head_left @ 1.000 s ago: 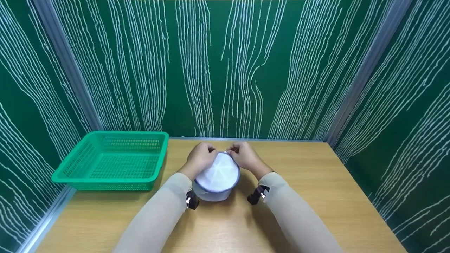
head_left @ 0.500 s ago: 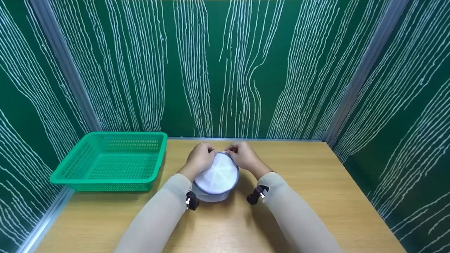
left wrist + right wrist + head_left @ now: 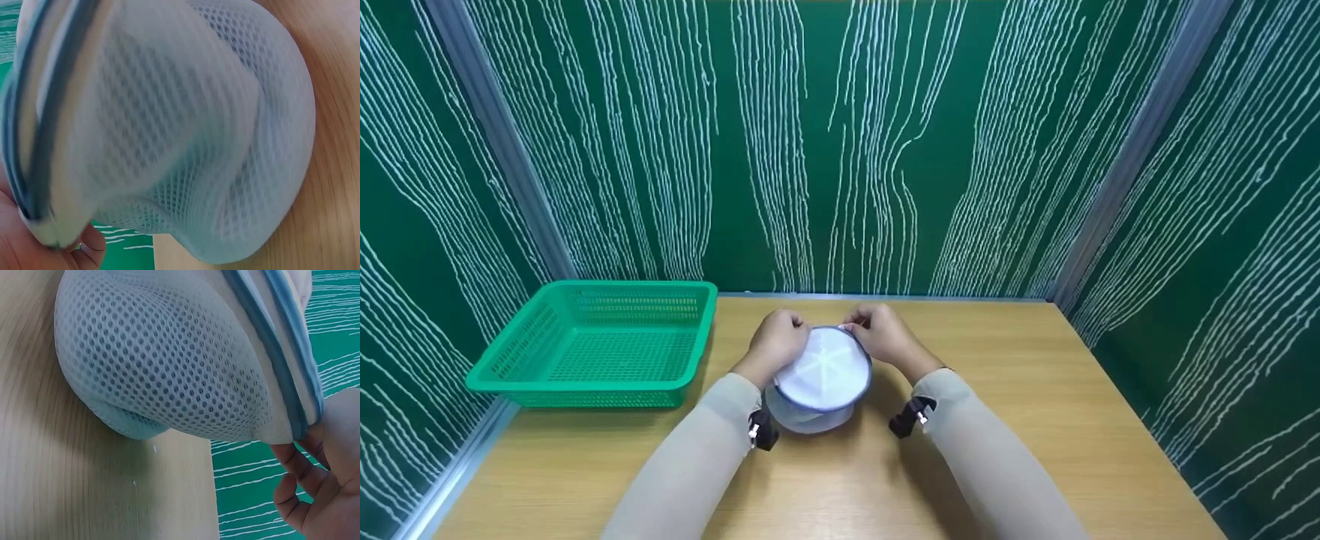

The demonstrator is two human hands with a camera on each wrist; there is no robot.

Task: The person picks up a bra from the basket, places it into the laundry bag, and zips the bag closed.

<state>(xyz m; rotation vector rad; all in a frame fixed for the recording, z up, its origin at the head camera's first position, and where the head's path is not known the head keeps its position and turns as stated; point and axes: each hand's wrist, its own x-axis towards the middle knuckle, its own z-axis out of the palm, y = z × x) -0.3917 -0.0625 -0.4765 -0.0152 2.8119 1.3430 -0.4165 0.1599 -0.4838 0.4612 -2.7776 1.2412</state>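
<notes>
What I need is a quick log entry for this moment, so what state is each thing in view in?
Mesh bag: held by its blue-trimmed edge, round face tilted, mesh side creased; whether it is fastened cannot be told.
Left hand: pinches the bag's far edge.
Right hand: pinches the same edge, farther right.
Green basket: upright on the table, open-topped.

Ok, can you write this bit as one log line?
left grip: holds mesh bag by far edge | right grip: holds same edge | green basket: on table, left of bag
</notes>
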